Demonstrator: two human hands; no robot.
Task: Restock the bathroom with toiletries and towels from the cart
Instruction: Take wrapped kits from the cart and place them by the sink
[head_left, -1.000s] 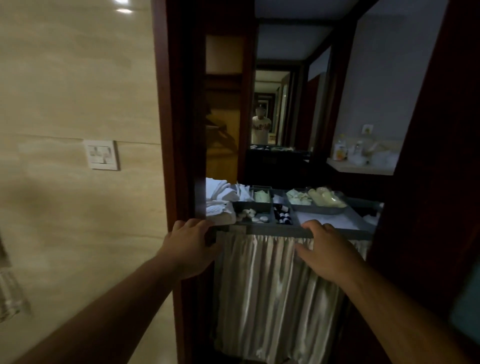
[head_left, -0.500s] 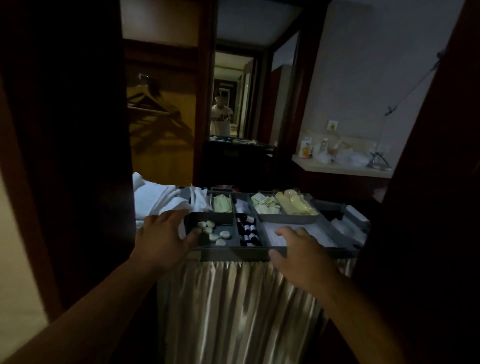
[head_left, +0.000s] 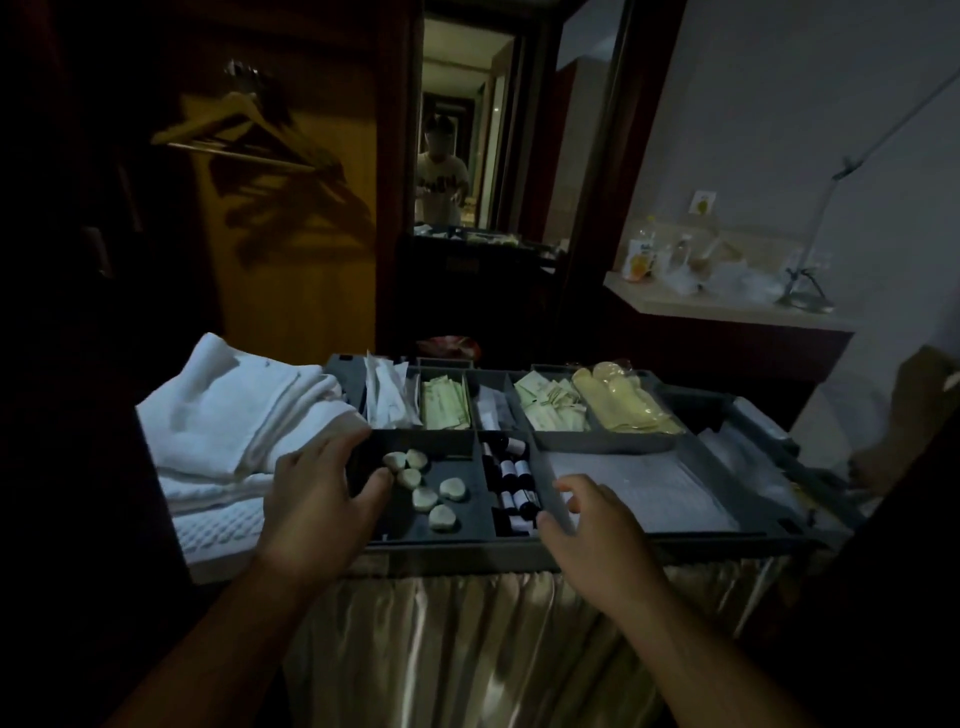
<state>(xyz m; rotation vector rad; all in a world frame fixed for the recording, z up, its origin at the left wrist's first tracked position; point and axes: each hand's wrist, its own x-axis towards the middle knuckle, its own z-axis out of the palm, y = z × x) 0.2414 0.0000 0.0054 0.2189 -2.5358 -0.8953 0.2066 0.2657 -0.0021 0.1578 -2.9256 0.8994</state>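
The housekeeping cart's grey divided tray (head_left: 613, 545) fills the middle of the head view, above a pale pleated skirt (head_left: 467, 639). Folded white towels (head_left: 234, 415) are stacked at its left end. One compartment holds several round soaps (head_left: 425, 488), another small dark bottles (head_left: 511, 483), and the far ones pale green sachets (head_left: 444, 405) and yellowish packets (head_left: 623, 405). My left hand (head_left: 317, 493) reaches over the tray's left edge, fingers loosely spread, thumb close to the soaps. My right hand (head_left: 592, 525) hovers over the front rim beside the bottles, fingers relaxed, holding nothing.
Wooden hangers (head_left: 234, 130) hang in an open wardrobe at the back left. A mirror behind the cart reflects a person (head_left: 441, 176). A counter (head_left: 727, 306) at the right carries a juice carton, wrapped glasses and a lamp base. Dark door frames close in on both sides.
The view has passed the tiled wall and door frame and closed in on the cart. Both hands came off the front rim and reach over the tray's compartments.
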